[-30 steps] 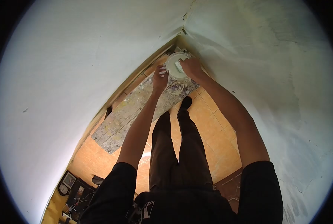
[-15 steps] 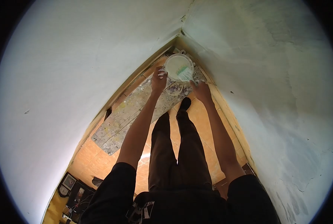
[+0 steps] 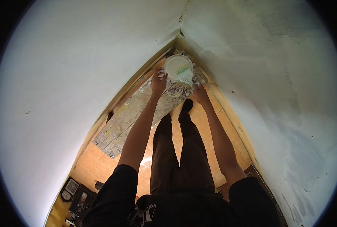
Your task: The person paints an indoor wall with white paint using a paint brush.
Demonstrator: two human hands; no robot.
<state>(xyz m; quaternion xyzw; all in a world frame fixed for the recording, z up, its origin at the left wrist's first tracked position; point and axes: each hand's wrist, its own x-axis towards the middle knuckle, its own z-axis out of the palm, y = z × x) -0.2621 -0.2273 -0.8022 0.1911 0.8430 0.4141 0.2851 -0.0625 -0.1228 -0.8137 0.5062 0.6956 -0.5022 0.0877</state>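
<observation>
A round white paint bucket [image 3: 179,55] with pale paint in it is near the wall corner, over a paint-spattered plank [image 3: 132,109]. My left hand [image 3: 159,80] grips the bucket's left side, its fingers smeared with white. In my right hand [image 3: 200,93], closed around the handle, is a wide paintbrush [image 3: 185,77]. Its white-coated head, greenish toward the tip, lies inside the bucket's rim in this view. My right fingers stay just outside the rim, at the lower right.
Pale, patchy walls [image 3: 81,72] rise on both sides and meet in a cracked corner. Orange floor tiles [image 3: 208,125] lie under my legs [image 3: 179,151]. Dark equipment with cables [image 3: 79,200] stands at the lower left.
The bucket and my left hand have shifted slightly left. My right hand has moved a little down and left, and the brush now points more straight up into the bucket.
</observation>
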